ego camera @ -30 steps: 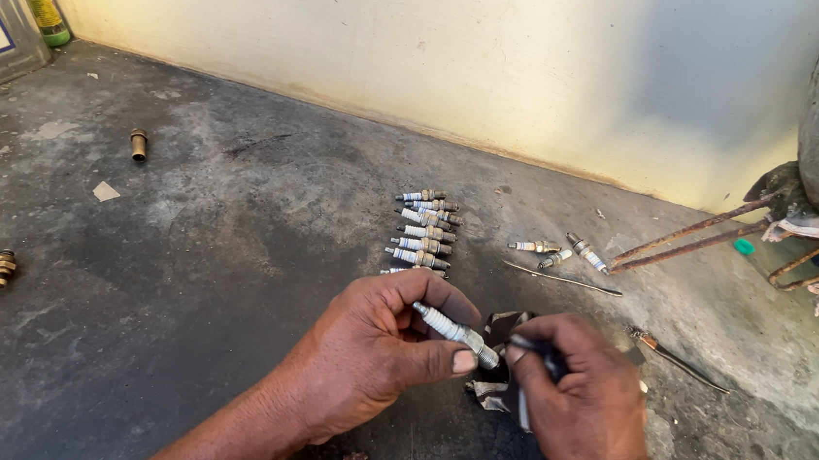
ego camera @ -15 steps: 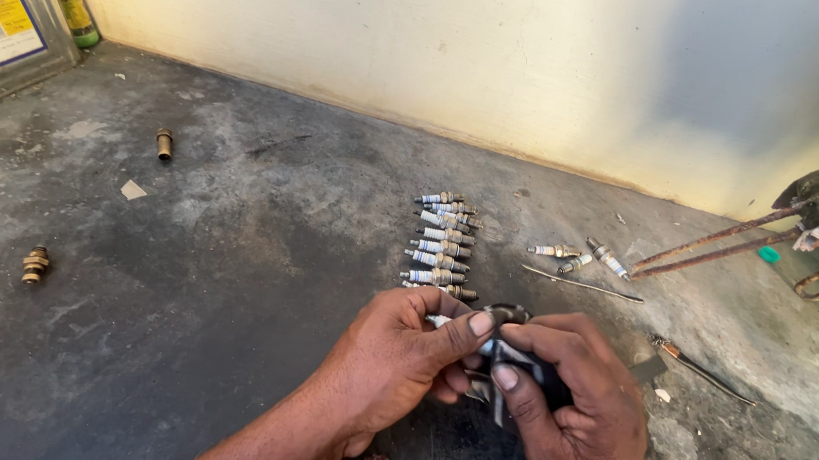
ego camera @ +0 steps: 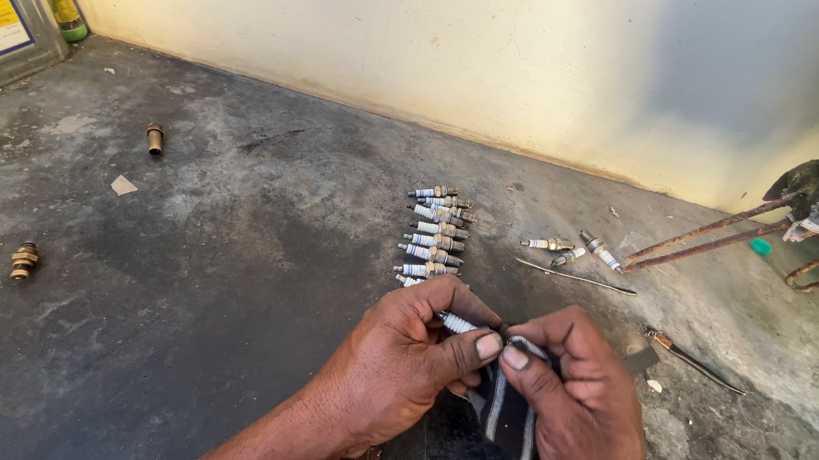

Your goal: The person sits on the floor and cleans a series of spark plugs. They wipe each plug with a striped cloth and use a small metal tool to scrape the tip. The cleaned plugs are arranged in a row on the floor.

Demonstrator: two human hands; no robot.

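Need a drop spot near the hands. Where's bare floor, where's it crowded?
Bare: the wide concrete left of the spark plug row, bordered by the brass fitting, and the strip along the wall. Crowded: right of the row, with loose plugs, a thin rod and rusty bars; also around the left hand and right hand.

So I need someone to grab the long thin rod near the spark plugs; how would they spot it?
Start at the row of spark plugs on the concrete floor near the wall. Just right, below three loose plugs, lies a thin metal rod. It is slim and plain, unlike the rusty bars beyond.
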